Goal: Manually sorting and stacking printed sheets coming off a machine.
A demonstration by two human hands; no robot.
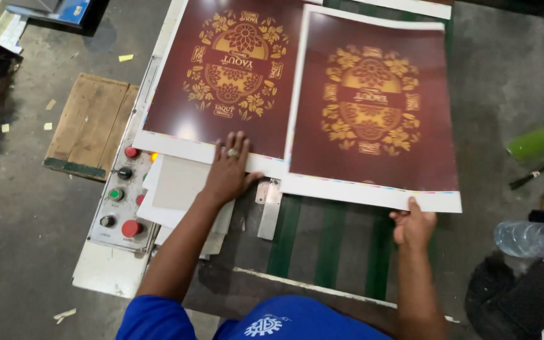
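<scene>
A person's left hand [228, 170] lies flat, fingers spread, on the white lower margin of a maroon-and-gold printed sheet [221, 69], while the right hand [413, 223] pinches the near edge of a second matching sheet [373, 107], thumb on top.

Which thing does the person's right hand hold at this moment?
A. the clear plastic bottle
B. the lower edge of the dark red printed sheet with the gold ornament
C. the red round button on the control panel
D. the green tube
B: the right hand pinches the white lower margin of the dark red printed sheet with the gold ornament, thumb on top.
</scene>
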